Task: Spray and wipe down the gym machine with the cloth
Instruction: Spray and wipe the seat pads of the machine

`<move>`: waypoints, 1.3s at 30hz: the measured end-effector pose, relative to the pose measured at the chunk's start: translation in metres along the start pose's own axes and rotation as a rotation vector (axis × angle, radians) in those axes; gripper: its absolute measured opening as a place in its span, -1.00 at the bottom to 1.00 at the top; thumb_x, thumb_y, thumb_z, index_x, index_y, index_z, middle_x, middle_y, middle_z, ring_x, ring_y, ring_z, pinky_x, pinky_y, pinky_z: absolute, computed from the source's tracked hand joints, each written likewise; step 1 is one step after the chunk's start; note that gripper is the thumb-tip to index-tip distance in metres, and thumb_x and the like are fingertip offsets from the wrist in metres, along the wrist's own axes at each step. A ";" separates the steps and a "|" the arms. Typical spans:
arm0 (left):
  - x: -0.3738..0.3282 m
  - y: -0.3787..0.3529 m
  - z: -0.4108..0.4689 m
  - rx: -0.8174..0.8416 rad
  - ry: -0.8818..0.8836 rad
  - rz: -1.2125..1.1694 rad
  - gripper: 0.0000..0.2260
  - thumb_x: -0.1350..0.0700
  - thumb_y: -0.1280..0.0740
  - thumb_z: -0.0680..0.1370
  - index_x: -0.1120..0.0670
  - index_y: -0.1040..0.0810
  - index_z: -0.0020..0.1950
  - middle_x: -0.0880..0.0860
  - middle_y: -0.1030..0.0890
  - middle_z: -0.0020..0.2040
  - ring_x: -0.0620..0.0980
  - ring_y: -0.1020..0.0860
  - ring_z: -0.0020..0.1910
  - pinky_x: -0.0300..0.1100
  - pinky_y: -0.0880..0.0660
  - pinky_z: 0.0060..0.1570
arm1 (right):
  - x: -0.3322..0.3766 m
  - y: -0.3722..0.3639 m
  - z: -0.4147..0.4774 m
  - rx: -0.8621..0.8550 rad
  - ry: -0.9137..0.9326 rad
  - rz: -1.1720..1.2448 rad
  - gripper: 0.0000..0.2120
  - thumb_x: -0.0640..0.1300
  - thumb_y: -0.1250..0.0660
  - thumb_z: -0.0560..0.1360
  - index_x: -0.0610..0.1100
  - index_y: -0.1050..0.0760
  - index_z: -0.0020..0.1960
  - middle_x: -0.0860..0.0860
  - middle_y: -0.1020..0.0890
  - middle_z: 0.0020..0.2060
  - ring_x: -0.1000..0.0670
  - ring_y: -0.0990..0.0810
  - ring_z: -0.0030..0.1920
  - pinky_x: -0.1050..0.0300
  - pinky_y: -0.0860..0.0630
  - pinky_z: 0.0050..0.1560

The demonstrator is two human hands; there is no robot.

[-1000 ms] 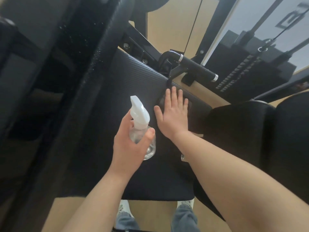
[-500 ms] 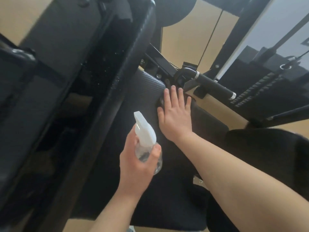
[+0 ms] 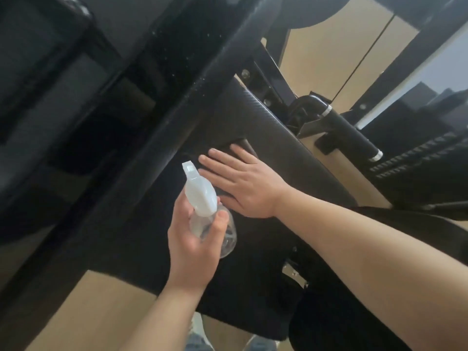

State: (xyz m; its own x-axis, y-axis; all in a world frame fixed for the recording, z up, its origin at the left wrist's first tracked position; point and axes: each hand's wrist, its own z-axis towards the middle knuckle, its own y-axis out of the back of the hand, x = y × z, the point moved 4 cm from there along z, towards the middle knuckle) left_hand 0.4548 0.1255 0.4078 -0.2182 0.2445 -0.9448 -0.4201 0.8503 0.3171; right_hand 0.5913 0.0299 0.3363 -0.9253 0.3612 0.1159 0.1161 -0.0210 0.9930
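Note:
My left hand [image 3: 192, 247] grips a clear spray bottle [image 3: 202, 196] with a white trigger head, nozzle pointing up and away over the machine's black seat pad [image 3: 283, 153]. Just right of the bottle, my right hand [image 3: 243, 183] lies flat on the pad with straight fingers. It presses a dark cloth [image 3: 247, 146], and only the cloth's edge shows past the fingertips. The tall black back pad [image 3: 202, 59] rises to the left of both hands and carries fine droplets.
A black grip handle [image 3: 352, 133] with silver rings sticks out beyond the seat's far edge. The weight stack [image 3: 417, 158] stands at the right. Another black pad [image 3: 342, 312] sits under my right forearm. The floor [image 3: 83, 312] is tan.
My right hand has slid left across the seat pad, its fingers now pointing toward the back pad. The bottle stays close beside it in my left hand. My view has tilted.

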 end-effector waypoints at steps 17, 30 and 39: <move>0.024 0.049 -0.067 0.030 0.080 -0.019 -0.37 -0.15 -0.36 0.49 0.12 -0.43 0.49 0.02 -0.61 0.28 -0.07 -0.60 0.25 -0.40 -0.52 0.13 | 0.135 -0.033 -0.044 0.112 -0.197 0.060 -0.30 0.21 -0.05 0.68 0.07 0.15 0.71 0.06 0.15 0.70 -0.11 0.36 0.66 -0.25 0.34 0.61; 0.023 0.050 -0.064 0.006 0.082 -0.018 -0.42 -0.01 -0.43 0.50 0.05 -0.39 0.50 -0.18 -0.55 0.22 -0.20 -0.56 0.23 -0.50 -0.47 0.07 | 0.091 -0.014 -0.030 0.031 -0.550 0.182 -0.38 0.26 0.15 0.72 0.10 0.17 0.70 0.06 0.14 0.70 -0.04 0.30 0.67 -0.13 0.36 0.61; 0.030 0.043 -0.068 -0.176 0.192 -0.093 -0.45 -0.05 -0.41 0.49 -0.02 -0.40 0.46 -0.05 -0.56 0.28 -0.07 -0.58 0.24 -0.44 -0.51 0.10 | -0.006 0.000 -0.006 -0.064 -0.838 0.254 -0.38 0.21 0.18 0.71 0.04 0.15 0.71 0.04 0.15 0.70 -0.10 0.26 0.68 -0.23 0.31 0.63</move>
State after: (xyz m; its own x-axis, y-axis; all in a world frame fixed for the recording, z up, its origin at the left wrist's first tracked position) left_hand 0.3700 0.1379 0.3988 -0.3280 0.0622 -0.9426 -0.5886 0.7670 0.2554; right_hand 0.5942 0.0220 0.3354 -0.3015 0.9036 0.3044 0.2388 -0.2375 0.9416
